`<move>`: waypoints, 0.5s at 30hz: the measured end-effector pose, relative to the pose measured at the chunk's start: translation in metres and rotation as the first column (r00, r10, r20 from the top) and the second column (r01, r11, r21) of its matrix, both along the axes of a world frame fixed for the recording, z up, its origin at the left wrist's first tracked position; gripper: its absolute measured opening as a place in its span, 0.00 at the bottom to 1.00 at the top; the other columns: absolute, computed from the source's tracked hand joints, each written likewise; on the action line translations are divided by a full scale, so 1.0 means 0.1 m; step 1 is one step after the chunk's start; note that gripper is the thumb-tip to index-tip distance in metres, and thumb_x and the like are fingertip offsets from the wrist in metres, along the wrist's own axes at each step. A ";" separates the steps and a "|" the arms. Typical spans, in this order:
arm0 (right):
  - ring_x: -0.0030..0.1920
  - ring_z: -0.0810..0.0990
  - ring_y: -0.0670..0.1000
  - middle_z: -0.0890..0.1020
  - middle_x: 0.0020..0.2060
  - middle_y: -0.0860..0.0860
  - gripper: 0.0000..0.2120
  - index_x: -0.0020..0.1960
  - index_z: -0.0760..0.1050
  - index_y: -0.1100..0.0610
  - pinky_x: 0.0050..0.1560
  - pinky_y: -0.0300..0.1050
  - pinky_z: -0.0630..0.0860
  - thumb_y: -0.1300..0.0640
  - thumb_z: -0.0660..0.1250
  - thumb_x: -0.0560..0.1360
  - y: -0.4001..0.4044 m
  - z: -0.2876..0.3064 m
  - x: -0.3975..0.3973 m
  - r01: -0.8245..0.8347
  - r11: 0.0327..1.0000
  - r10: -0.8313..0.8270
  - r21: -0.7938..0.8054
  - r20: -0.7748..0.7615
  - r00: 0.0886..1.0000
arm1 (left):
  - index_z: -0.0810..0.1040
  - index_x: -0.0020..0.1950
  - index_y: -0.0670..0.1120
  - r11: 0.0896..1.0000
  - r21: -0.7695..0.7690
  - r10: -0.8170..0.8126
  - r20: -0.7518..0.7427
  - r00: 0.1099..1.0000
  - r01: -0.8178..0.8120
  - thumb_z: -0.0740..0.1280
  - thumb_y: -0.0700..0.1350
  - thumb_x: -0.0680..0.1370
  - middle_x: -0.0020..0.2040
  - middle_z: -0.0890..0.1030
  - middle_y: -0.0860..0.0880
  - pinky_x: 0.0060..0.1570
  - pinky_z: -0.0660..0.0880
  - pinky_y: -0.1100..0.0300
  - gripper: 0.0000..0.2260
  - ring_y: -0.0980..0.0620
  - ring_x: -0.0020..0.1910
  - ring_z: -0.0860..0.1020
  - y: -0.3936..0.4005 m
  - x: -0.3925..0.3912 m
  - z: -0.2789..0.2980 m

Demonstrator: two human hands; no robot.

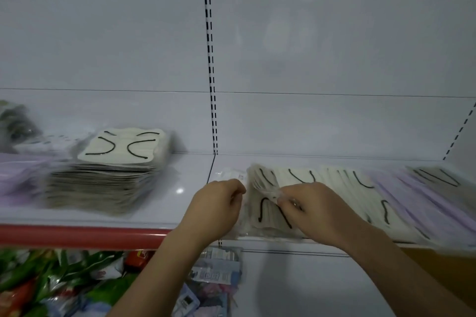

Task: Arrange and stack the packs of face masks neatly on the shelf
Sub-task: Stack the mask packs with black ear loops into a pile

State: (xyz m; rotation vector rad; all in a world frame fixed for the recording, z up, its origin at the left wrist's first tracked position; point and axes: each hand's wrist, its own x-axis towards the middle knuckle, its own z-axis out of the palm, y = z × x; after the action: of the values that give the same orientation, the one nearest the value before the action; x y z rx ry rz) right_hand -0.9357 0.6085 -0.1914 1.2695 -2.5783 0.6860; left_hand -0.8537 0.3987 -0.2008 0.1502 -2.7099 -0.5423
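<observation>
A tall stack of cream mask packs [108, 177] with black ear loops stands on the white shelf [185, 185] at the left. To the right, a row of cream mask packs [334, 188] lies overlapped, leaning along the shelf. My right hand [311, 207] pinches the clear wrapper of the leftmost pack [268, 211] in that row. My left hand [219, 203] has curled fingers at that pack's left edge; whether they grip it is unclear. Lilac mask packs [422, 201] continue the row at the right.
More lilac packs [18, 177] lie at the far left beside the stack. The shelf has a red front rail [77, 235]. Below it, colourful snack bags [51, 283] and small packets [216, 273] fill the lower shelf. A slotted upright [211, 59] divides the back wall.
</observation>
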 end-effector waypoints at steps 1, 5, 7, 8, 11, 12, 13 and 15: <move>0.28 0.70 0.48 0.71 0.25 0.48 0.18 0.33 0.66 0.53 0.29 0.40 0.64 0.50 0.60 0.81 -0.01 -0.02 0.01 0.010 1.000 -0.011 0.019 0.014 1.000 | 0.81 0.62 0.52 1.000 0.001 0.003 -0.001 1.000 -0.003 0.60 0.46 0.83 0.53 0.85 0.54 0.52 0.76 0.61 0.12 0.55 0.52 0.80 0.01 0.01 0.00; 0.47 0.75 0.44 0.76 0.44 0.41 0.14 0.48 0.74 0.46 0.49 0.45 0.75 0.36 0.62 0.75 -0.04 -0.03 0.16 -0.045 0.978 0.043 0.202 0.011 0.999 | 0.80 0.61 0.51 1.000 -0.010 -0.020 -0.024 0.999 0.020 0.59 0.46 0.83 0.51 0.84 0.53 0.47 0.73 0.63 0.12 0.54 0.49 0.79 0.09 -0.02 0.00; 0.65 0.69 0.43 0.71 0.65 0.39 0.26 0.68 0.70 0.43 0.65 0.41 0.69 0.32 0.63 0.74 0.00 -0.03 0.26 -0.069 0.960 0.042 0.273 0.101 0.994 | 0.80 0.62 0.50 0.999 -0.007 -0.050 -0.044 0.998 0.050 0.59 0.46 0.83 0.56 0.83 0.53 0.51 0.73 0.61 0.13 0.54 0.53 0.79 0.14 -0.07 0.00; 0.72 0.63 0.42 0.64 0.72 0.39 0.33 0.74 0.65 0.44 0.69 0.38 0.63 0.32 0.64 0.74 0.03 -0.02 0.30 -0.059 0.964 0.018 0.261 0.158 0.987 | 0.80 0.63 0.50 0.997 0.004 -0.075 -0.056 0.996 0.075 0.59 0.45 0.83 0.58 0.82 0.53 0.53 0.73 0.61 0.13 0.53 0.55 0.78 0.18 -0.10 0.00; 0.78 0.52 0.42 0.55 0.79 0.41 0.37 0.79 0.58 0.46 0.75 0.37 0.52 0.30 0.59 0.76 0.14 -0.02 0.30 0.087 0.985 -0.106 0.148 0.125 0.987 | 0.79 0.65 0.48 0.980 0.016 -0.199 -0.061 0.978 0.201 0.59 0.43 0.83 0.61 0.81 0.52 0.57 0.71 0.63 0.14 0.52 0.59 0.77 0.30 -0.18 0.00; 0.78 0.52 0.45 0.56 0.79 0.44 0.37 0.79 0.58 0.46 0.77 0.41 0.52 0.28 0.54 0.75 0.19 -0.04 0.27 0.191 0.970 -0.201 0.153 0.053 0.978 | 0.79 0.65 0.47 0.972 0.006 -0.233 -0.041 0.972 0.234 0.58 0.44 0.83 0.61 0.81 0.51 0.57 0.71 0.62 0.14 0.52 0.60 0.77 0.35 -0.21 0.00; 0.79 0.51 0.48 0.56 0.80 0.47 0.39 0.79 0.57 0.46 0.78 0.46 0.51 0.26 0.49 0.74 0.26 -0.05 0.22 0.311 0.931 -0.314 0.193 -0.015 0.949 | 0.79 0.64 0.47 0.965 -0.006 -0.264 -0.015 0.965 0.263 0.58 0.45 0.84 0.59 0.82 0.51 0.57 0.72 0.61 0.14 0.51 0.58 0.78 0.38 -0.23 -0.01; 0.80 0.48 0.55 0.51 0.81 0.50 0.45 0.80 0.50 0.45 0.78 0.55 0.50 0.22 0.48 0.70 0.41 -0.07 0.17 0.479 0.814 -0.502 0.328 -0.017 0.865 | 0.81 0.55 0.47 0.952 -0.062 -0.300 0.034 0.953 0.301 0.58 0.48 0.83 0.51 0.82 0.50 0.54 0.75 0.54 0.12 0.49 0.52 0.78 0.43 -0.26 -0.05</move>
State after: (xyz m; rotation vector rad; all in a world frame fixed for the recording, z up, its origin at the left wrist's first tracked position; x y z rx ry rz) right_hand -0.9191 0.6493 -0.1989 0.5806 -2.9816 0.2120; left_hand -0.8802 0.4422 -0.2060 -0.2809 -2.7872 -0.5351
